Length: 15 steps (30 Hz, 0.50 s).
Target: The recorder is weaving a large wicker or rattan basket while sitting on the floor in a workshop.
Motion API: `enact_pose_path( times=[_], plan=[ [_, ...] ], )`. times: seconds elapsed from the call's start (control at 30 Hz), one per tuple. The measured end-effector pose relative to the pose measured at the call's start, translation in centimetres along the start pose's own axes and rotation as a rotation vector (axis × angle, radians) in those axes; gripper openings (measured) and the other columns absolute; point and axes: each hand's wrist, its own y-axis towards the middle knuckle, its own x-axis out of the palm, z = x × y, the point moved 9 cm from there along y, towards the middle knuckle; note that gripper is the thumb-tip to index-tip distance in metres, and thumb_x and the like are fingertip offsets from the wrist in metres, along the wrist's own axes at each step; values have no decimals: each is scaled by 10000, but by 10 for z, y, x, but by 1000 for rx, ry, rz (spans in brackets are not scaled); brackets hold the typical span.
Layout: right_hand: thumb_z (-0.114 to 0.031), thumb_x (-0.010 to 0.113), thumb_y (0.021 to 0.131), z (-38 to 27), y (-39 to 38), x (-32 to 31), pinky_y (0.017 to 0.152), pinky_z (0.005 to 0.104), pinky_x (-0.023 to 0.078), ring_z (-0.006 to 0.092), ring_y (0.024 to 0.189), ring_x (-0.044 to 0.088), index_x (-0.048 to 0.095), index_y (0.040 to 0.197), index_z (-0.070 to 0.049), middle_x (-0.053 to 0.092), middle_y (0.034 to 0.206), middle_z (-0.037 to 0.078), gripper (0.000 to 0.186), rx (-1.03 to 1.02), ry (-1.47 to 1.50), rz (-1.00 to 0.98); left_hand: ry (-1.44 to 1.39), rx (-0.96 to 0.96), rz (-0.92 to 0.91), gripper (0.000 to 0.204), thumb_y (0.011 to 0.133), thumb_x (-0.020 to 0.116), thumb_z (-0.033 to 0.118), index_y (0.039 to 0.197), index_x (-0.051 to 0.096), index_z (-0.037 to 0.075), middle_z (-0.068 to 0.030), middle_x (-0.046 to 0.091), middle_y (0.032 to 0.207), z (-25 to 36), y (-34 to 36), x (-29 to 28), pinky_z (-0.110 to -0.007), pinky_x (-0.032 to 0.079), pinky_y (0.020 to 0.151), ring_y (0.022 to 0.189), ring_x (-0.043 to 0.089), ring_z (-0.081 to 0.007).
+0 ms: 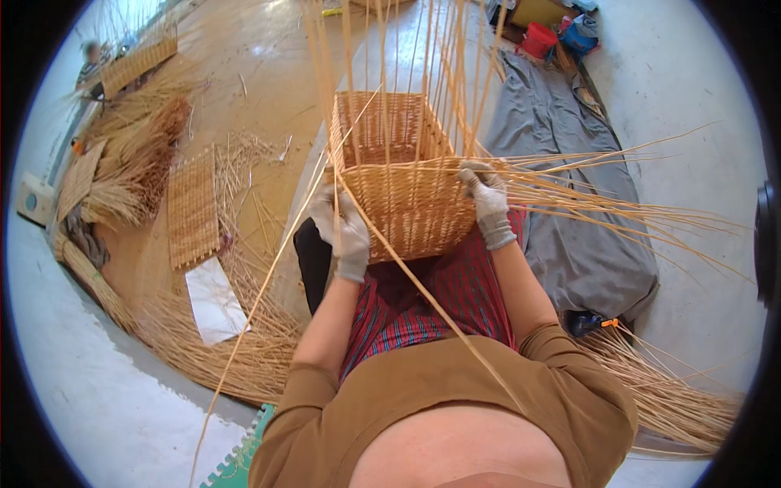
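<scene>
A rectangular wicker basket (411, 213) rests at my lap with its open top tilted away from me. Long upright stakes (382, 49) rise from its far and side walls, while a sheaf of loose strands (602, 199) fans out to the right from its near right corner. My left hand (338, 224), in a pale work glove, is closed at the near left corner, where long strands (431, 297) cross and run back toward me. Gloved too, my right hand (488, 199) grips the near right corner at the rim, its fingers curled over the strands there.
Flat woven panels (193, 207) and bundles of straw-like stalks (138, 154) lie on the floor at left. A white sheet (215, 301) sits on more stalks (244, 350). Grey cloth (569, 187) spreads at right, with a red bucket (538, 39) beyond. Another person (89, 65) is far left.
</scene>
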Motion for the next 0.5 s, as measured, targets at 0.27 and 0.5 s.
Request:
enact_pose_path(
  times=[0.27,0.5],
  plan=[
    [-7,535,1008,-146,-2,118,703,298,559,173,960,705,593,1313,-72,703,1165,95,317,-1038,-716,50,965,203,-704,393,1059,424,167,1377,489,-53,-121,622,1387,51,10,149,-360,429,1110,1328,542,-246],
    [1,562,985,-54,5,6,888,338,543,177,939,675,530,1348,-47,685,1020,96,367,-376,27,78,741,304,-420,685,953,679,169,1555,358,236,-138,559,1406,105,5,149,-417,580,794,1025,681,-303]
  ],
)
